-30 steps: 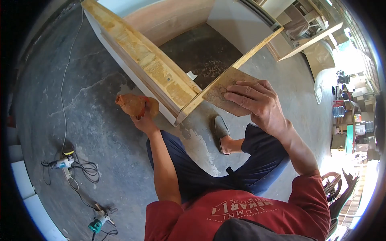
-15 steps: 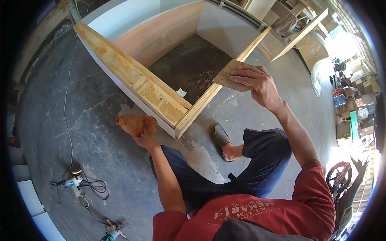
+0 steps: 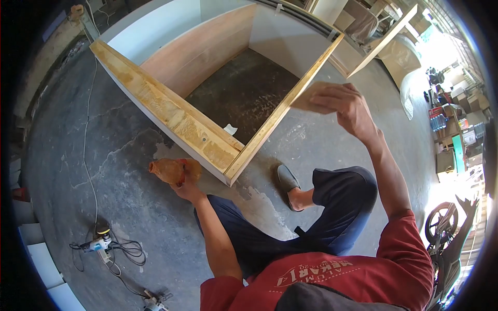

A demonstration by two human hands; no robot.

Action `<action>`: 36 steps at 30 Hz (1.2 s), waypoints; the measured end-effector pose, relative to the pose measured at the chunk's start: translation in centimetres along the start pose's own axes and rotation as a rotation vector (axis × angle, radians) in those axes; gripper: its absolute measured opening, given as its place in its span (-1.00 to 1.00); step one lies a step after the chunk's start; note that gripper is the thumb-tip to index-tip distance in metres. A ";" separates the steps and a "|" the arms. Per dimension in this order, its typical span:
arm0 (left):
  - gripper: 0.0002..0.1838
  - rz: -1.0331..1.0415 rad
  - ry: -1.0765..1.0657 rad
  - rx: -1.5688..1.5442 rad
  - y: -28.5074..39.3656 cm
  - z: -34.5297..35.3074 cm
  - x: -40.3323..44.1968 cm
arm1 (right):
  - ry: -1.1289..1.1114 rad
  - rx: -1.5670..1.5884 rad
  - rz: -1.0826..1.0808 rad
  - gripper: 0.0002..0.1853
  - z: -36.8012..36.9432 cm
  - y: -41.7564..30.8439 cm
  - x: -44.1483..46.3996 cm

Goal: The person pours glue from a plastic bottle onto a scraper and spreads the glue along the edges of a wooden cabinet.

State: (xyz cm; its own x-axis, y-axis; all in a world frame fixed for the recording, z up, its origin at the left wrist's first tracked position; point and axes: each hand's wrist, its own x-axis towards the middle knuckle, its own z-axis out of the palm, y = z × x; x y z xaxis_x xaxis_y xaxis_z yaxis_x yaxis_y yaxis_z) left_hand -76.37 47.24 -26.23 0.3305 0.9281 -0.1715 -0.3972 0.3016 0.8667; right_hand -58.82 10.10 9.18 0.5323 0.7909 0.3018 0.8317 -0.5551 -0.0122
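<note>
My left hand [image 3: 188, 188] is wrapped round an orange-brown bottle [image 3: 167, 170], its neck pointing left, just outside the near corner of a wooden cabinet frame [image 3: 228, 176]. A thin flat brown board [image 3: 311, 98] is pinched in the fingers of my right hand [image 3: 357, 113]. That board looks smeared by motion and seen nearly edge-on. Its left tip overlaps the right rail [image 3: 282, 111]; whether they touch I cannot tell. Yellowish, uneven, glue-like patches cover the wide left rail [image 3: 174, 115].
A white scrap [image 3: 230, 129] lies inside the frame. On the floor at lower left are a corded power tool [image 3: 98, 242] and a second tool [image 3: 154, 301]. Cluttered shelves [image 3: 456, 129] and a wheel [image 3: 441, 223] stand at the right. My foot [image 3: 288, 179] is beside the near corner.
My right hand has moved a little to the right with the board, which has tilted to a thinner profile. My left hand still holds the bottle. The view has shifted slightly.
</note>
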 end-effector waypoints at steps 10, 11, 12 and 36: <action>-0.15 0.362 0.099 0.383 5.9 0.2 -1.5 | -0.074 0.025 0.033 -0.45 -0.9 2.8 -0.5; -0.10 0.479 0.064 0.421 8.5 -0.4 -2.1 | -0.035 0.225 0.138 -0.52 -1.4 1.7 -1.3; -0.08 0.472 0.068 0.535 10.6 -2.5 -2.4 | 0.002 0.425 0.236 -0.58 -1.9 0.7 -2.1; 0.09 0.314 -1.254 0.425 22.8 12.3 -17.0 | 0.287 0.767 0.183 -0.41 -7.6 -9.6 -5.2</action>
State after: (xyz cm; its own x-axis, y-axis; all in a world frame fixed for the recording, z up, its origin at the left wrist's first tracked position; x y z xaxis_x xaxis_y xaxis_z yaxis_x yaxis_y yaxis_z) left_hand -80.51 35.65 2.16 0.9155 0.0554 0.3984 -0.3827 -0.1851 0.9051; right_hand -70.76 9.32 14.99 0.6950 0.5515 0.4613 0.6679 -0.2576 -0.6982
